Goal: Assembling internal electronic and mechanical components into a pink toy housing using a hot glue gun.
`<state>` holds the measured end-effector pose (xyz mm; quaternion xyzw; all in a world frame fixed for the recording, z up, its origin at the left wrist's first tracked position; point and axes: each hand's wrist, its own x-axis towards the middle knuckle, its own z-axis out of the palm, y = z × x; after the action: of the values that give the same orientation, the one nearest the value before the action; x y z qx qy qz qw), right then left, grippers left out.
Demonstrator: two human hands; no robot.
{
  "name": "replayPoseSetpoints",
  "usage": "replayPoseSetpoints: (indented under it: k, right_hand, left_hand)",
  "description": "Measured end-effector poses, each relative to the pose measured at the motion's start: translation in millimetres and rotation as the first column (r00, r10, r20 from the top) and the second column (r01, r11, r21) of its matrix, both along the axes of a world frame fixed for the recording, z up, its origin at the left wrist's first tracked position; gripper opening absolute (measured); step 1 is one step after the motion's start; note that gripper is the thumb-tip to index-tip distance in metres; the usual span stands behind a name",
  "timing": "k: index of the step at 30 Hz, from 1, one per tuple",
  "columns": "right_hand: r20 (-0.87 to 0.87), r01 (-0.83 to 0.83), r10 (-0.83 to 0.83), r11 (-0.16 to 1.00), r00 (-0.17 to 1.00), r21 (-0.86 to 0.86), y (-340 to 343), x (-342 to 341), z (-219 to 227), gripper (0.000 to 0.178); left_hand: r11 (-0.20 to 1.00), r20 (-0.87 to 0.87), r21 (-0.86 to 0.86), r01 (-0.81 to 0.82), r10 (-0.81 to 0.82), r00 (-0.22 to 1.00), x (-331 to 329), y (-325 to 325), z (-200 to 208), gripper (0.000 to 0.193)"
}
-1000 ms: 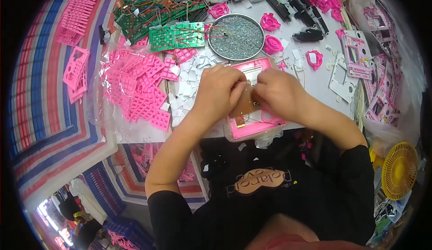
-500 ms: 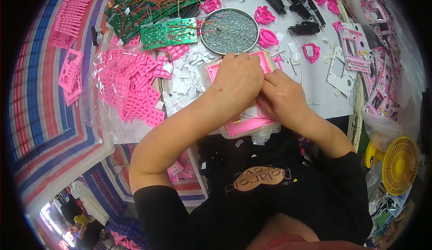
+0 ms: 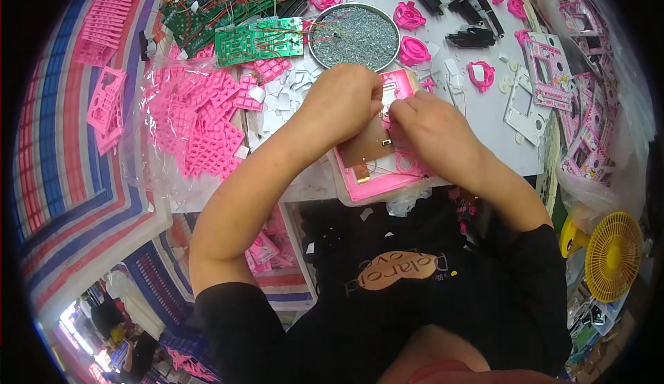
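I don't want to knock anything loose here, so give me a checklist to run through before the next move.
1. Pink casing open face up: ok, its inside shows.
2. Brown board firmly seated in the casing: cannot tell; the left hand covers part of it.
3. Right hand at the casing: ok, it reaches over the right side.
4. What each hand grips: cannot tell, the contact is hidden.
5. Casing's near edge free of loose plastic: not ok, crumpled clear plastic shows there.
6. Round tray nearby: ok, just beyond the casing.
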<state>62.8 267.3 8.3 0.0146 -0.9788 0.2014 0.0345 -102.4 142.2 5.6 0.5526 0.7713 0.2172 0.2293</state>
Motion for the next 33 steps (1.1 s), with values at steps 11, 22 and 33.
replayPoseSetpoints:
  k: [11, 22, 33]
  right_hand:
    - [-0.298, 0.04, -0.113, 0.97, 0.948, -0.24, 16, -16, -40, 0.014]
    - [-0.28, -0.237, 0.224, 0.971, 0.933, -0.015, 30, -6, -16, 0.019]
    - [-0.246, -0.17, 0.137, 0.978, 0.959, -0.118, 24, -7, -21, 0.022]
  left_hand:
    - [0.998, 0.027, 0.046, -0.039, 0.038, 0.999, 1, -5, -6, 0.014]
    - [0.999, 0.031, 0.037, -0.034, 0.033, 0.999, 3, -6, -7, 0.013]
    - [0.995, -0.212, 0.078, 0.064, -0.046, 0.976, 7, -10, -20, 0.013]
